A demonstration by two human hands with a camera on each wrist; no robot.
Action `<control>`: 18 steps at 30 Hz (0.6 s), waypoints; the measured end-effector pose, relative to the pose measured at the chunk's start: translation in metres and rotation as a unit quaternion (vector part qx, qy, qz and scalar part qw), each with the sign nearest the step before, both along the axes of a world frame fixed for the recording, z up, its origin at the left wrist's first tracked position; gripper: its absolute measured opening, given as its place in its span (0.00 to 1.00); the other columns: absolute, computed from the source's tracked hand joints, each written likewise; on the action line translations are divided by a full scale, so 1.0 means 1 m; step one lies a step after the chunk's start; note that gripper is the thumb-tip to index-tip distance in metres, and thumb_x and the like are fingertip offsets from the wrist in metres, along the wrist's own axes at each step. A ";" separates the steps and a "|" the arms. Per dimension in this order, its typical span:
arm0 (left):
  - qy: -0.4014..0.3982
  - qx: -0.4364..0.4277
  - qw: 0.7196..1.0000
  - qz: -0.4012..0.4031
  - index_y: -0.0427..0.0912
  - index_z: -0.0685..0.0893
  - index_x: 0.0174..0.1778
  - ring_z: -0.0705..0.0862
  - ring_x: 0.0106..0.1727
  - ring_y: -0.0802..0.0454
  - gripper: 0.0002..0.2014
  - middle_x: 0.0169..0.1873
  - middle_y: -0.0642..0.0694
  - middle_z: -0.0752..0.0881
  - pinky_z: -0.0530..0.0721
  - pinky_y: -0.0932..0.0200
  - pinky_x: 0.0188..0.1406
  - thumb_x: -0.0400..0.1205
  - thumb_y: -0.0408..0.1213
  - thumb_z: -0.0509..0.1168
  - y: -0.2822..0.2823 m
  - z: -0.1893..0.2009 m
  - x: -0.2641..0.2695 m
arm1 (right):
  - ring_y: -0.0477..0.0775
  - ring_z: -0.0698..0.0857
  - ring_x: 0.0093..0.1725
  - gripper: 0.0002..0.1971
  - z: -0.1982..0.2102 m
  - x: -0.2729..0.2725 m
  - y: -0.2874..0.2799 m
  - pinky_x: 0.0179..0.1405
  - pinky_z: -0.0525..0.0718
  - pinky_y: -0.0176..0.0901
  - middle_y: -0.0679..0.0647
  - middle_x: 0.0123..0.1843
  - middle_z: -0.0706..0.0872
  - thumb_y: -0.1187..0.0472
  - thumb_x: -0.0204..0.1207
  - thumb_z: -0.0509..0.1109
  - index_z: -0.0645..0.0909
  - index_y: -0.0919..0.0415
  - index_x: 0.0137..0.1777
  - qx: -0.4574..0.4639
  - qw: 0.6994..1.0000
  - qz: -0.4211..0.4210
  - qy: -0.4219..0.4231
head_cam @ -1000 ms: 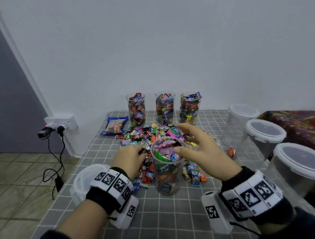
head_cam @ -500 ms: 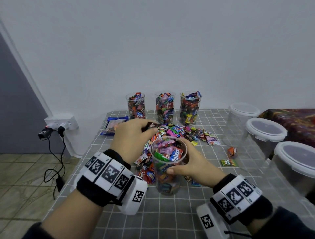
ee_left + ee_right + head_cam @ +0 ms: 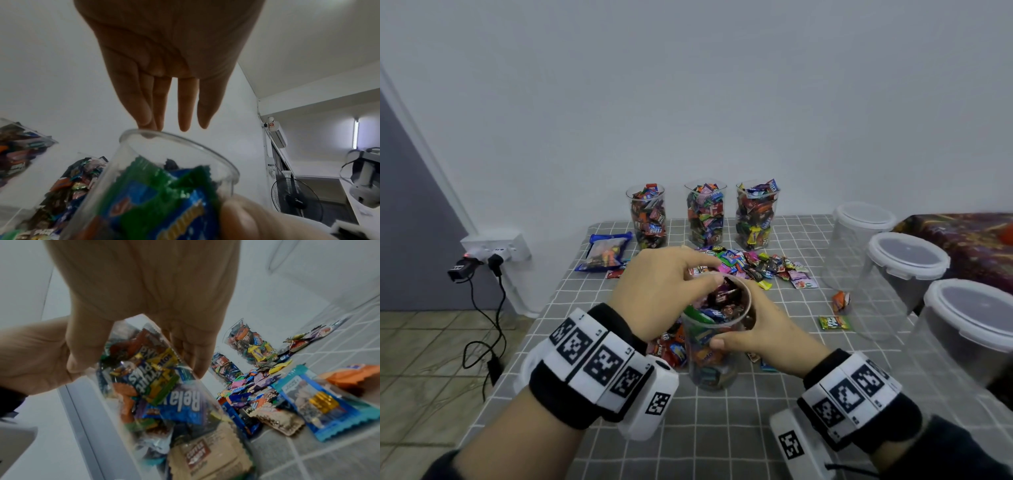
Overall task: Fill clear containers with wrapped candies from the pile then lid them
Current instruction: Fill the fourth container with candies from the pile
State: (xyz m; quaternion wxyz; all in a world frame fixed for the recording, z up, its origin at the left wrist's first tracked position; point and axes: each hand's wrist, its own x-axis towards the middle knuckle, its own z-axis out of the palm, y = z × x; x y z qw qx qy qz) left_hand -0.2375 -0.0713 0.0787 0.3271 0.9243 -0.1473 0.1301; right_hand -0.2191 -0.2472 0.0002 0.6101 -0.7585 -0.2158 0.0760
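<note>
Right hand (image 3: 767,329) wraps the cup (image 3: 717,346), near full of candies, upright on the bench (image 3: 722,428) in front of the pile (image 3: 753,265). Left hand (image 3: 661,291) over the cup mouth, fingers (image 3: 185,105) straight, holding nothing visible

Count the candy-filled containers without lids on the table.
4: three by the wall, left, middle, right; one near container gripped by the right hand.
</note>
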 end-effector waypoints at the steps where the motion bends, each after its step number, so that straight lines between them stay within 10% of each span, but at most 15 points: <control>1: -0.009 0.011 1.000 0.008 0.58 0.88 0.56 0.85 0.43 0.64 0.12 0.41 0.60 0.89 0.82 0.55 0.53 0.77 0.51 0.69 0.001 0.001 0.001 | 0.40 0.81 0.64 0.38 0.000 0.000 0.000 0.62 0.78 0.32 0.46 0.65 0.81 0.59 0.57 0.82 0.69 0.42 0.66 -0.002 1.000 0.000 -0.002; 12: 0.044 0.230 0.969 -0.082 0.60 0.88 0.54 0.83 0.55 0.54 0.13 0.52 0.55 0.88 0.79 0.52 0.55 0.76 0.50 0.64 -0.019 -0.001 0.004 | 0.37 0.79 0.66 0.39 -0.004 0.000 -0.001 0.62 0.77 0.32 0.43 0.65 0.79 0.66 0.59 0.83 0.69 0.43 0.67 0.009 1.000 0.005 -0.012; 18: 0.003 0.138 0.988 -0.068 0.56 0.88 0.55 0.82 0.50 0.54 0.11 0.50 0.53 0.86 0.79 0.51 0.54 0.78 0.41 0.67 -0.013 -0.002 0.006 | 0.42 0.79 0.67 0.40 -0.003 0.000 -0.002 0.67 0.77 0.40 0.46 0.67 0.79 0.56 0.57 0.83 0.67 0.43 0.68 -0.004 1.000 0.003 -0.011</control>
